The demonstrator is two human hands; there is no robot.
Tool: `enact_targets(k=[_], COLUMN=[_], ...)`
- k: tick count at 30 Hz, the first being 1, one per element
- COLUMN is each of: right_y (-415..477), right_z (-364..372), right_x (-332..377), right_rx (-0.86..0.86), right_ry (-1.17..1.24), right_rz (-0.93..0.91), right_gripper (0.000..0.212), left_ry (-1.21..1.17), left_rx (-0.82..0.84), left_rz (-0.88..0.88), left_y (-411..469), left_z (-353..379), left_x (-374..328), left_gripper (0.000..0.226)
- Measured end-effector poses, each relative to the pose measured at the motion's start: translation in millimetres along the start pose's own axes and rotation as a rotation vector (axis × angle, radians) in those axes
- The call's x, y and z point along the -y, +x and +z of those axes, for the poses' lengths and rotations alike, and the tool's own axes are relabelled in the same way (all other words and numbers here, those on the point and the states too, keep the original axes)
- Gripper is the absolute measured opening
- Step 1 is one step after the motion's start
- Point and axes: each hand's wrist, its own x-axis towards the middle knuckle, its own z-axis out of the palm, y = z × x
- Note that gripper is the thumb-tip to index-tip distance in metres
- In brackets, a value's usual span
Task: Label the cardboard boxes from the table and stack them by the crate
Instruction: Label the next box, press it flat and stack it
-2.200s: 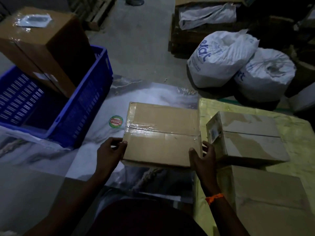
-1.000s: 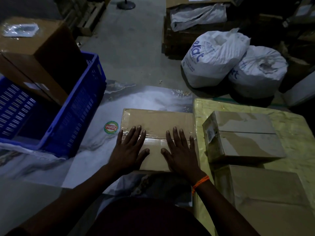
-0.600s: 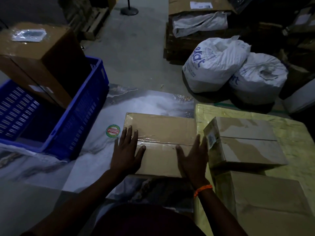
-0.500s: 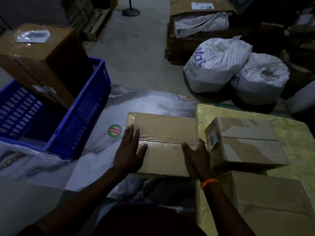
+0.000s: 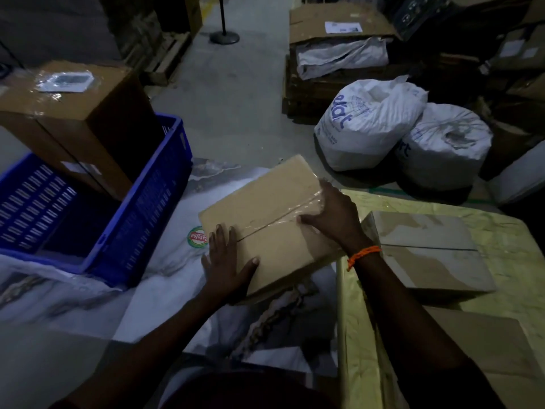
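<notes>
A: What lies nearest the camera?

B: On the right, a plain cardboard carton (image 5: 483,346) sits on the yellow-covered table (image 5: 519,231), with a smaller taped carton (image 5: 427,249) just beyond it on the same cover.

A: And the hands?

B: Both are on the flat cardboard box (image 5: 265,219), which sits skewed on the marbled sheet (image 5: 165,278) just left of the table edge, between the table and the crate. The left hand (image 5: 227,264) lies flat with its fingers spread on the box's near-left corner. The right hand (image 5: 333,216), an orange band (image 5: 364,255) at its wrist, is bent over the box's right edge where the clear tape (image 5: 283,219) ends; I cannot tell whether it grips that edge or only presses on it.

A: What is left of the box?

B: A round green-and-red sticker (image 5: 197,238) on the sheet, partly under the box's corner. Beyond it stands the blue crate (image 5: 141,202), and a large brown carton (image 5: 76,119) with a clear pouch on top leans into the crate's far end.

A: Further off?

B: Two white sacks (image 5: 407,131) on the concrete floor (image 5: 230,93) behind the table, then a dim stack of cartons and a pole stand's round base (image 5: 224,37).
</notes>
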Motion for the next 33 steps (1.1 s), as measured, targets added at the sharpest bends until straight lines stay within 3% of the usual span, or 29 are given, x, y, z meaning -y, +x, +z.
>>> enact_targets(k=[3, 6, 9, 13, 18, 23, 24, 27, 28, 31, 33], right_y=[3.1, 2.5, -0.8, -4.5, -0.8, -5.3, -7.1, -10.5, -11.1, -14.5, -19.2], right_z=[1.7, 5.6, 9.2, 12.3, 10.3, 5.2, 4.9, 4.7, 6.6, 19.9, 26.4], right_x=[32.5, 54.5, 74.1, 97.8, 99.4, 97.0, 97.8, 97.4, 95.0, 75.2, 58.2], right_rx=[0.05, 0.088, 0.115, 0.189, 0.215, 0.208, 0.21, 0.179, 0.169, 0.123, 0.139], right_ry=[-0.11, -0.145, -0.192, -0.244, -0.287, -0.304, -0.307, -0.232, -0.208, -0.17, -0.172], right_rz=[-0.145, -0.242, -0.368, -0.492, -0.548, -0.655, -0.688, -0.778, -0.812, -0.947, -0.91], right_gripper=[0.103, 0.108, 0.109, 0.11, 0.112, 0.105, 0.101, 0.085, 0.077, 0.054, 0.056], left_ry=[-0.062, -0.025, -0.043, -0.18, -0.197, -0.253, -0.276, -0.257, -0.234, -0.31, -0.321], left_rx=[0.062, -0.005, -0.036, -0.117, -0.251, -0.334, -0.364, -0.396, -0.376, -0.32, -0.272], left_rz=[-0.111, -0.095, -0.048, -0.173, -0.197, -0.223, -0.227, -0.128, -0.083, -0.019, 0.029], left_y=[-4.8, -0.9, 2.5, -0.6, -3.7, -20.0, -20.3, -25.2, -26.5, -38.2, -38.4], left_z=[-26.1, -47.5, -60.4, -72.6, -72.6, -55.9, -46.8, -20.1, -12.9, -15.5, -19.3], left_x=[4.5, 14.9, 25.7, 22.7, 18.5, 15.5, 17.3, 27.9, 34.0, 21.4, 16.5], left_gripper=[0.135, 0.159, 0.171, 0.177, 0.165, 0.139, 0.127, 0.06, 0.053, 0.061, 0.075])
